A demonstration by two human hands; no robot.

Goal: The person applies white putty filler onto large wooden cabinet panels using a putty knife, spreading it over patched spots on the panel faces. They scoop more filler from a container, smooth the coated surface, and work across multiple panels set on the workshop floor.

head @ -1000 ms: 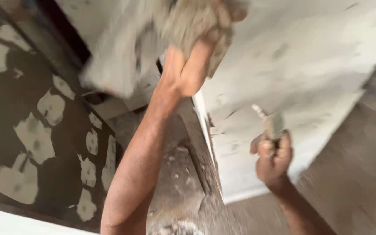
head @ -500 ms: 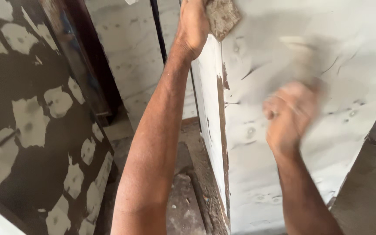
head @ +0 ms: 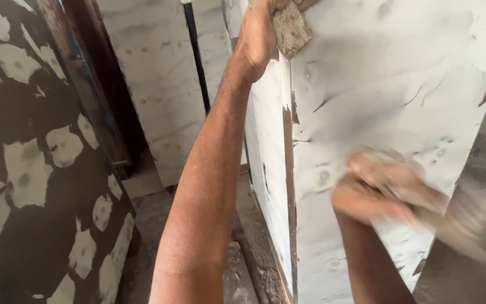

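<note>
A tall panel coated in white putty [head: 378, 84] stands upright in front of me, with bare brown wood showing along its corner edge [head: 288, 169]. My left hand [head: 257, 34] reaches up to the panel's top corner and grips a small flat putty-caked plate [head: 291, 27] against it. My right hand [head: 386, 191] is blurred by motion low on the panel's face. It is closed on a scraper whose wide blade [head: 468, 219] smears out to the right over the putty.
A dark board with several white putty patches [head: 40, 169] leans at the left. Behind it stand a brown frame [head: 94, 84], a thin black pole [head: 197, 62] and another white-coated board [head: 158, 84]. The floor [head: 243, 253] between them is dusty with debris.
My right hand has swept down and to the right across the panel with the scraper. My left hand stays up at the top corner with the plate.
</note>
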